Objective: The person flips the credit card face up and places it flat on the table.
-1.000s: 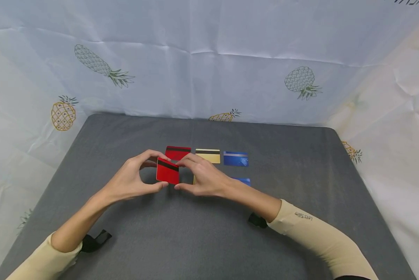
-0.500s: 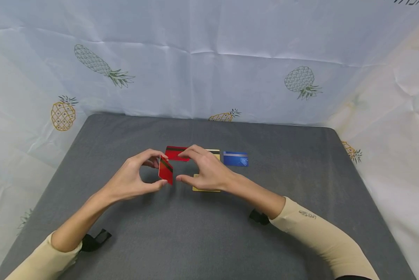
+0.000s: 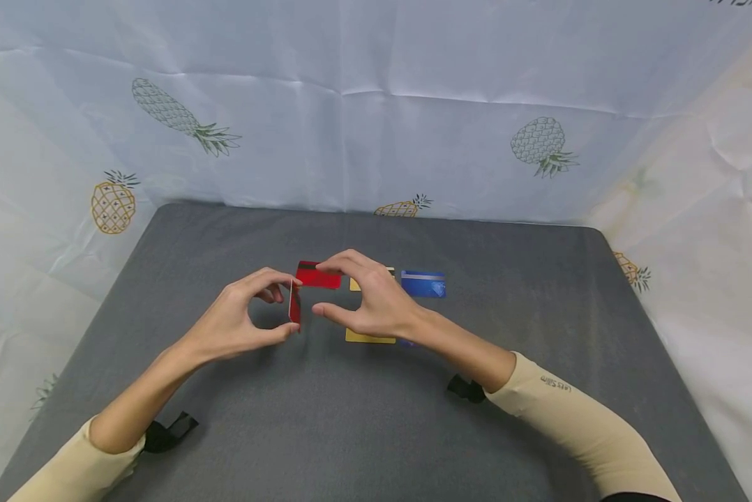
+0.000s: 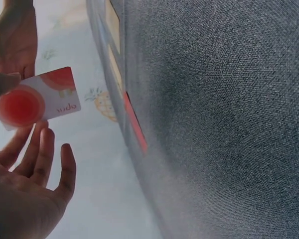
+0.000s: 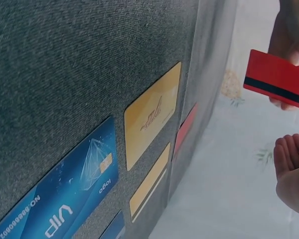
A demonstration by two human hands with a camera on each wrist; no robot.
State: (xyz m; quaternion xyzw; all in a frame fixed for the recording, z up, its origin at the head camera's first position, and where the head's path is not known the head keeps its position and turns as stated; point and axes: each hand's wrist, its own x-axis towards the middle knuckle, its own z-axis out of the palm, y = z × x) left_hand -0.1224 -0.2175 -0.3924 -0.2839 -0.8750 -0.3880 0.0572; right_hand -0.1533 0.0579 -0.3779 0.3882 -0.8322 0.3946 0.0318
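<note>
My left hand [image 3: 234, 322] pinches a red bank card [image 3: 295, 307] between thumb and fingertips, above the table. Seen from the head, the card is nearly edge-on. Its red back with a black stripe faces the right wrist camera; the left wrist view has its pale front with red circles [image 4: 57, 98]. To the right, apart from the card, my right hand [image 3: 381, 301] holds nothing, thumb and fingers spread. Beneath and beyond it lie a red card [image 3: 313, 279], a striped gold card [image 5: 149, 184], a blue card [image 3: 423, 284], a second gold card [image 3: 370, 337] and a blue VIP card [image 5: 65, 184].
The cards lie in two rows on a dark grey cloth-covered table [image 3: 351, 418]. A pale pineapple-print curtain [image 3: 351, 139] hangs behind the table and along its sides. Black straps [image 3: 169, 434] sit at my wrists, beside beige sleeves [image 3: 577, 418].
The held card has turned from showing its striped red back to nearly edge-on. My right hand has let go of it, spread its fingers and drawn slightly away.
</note>
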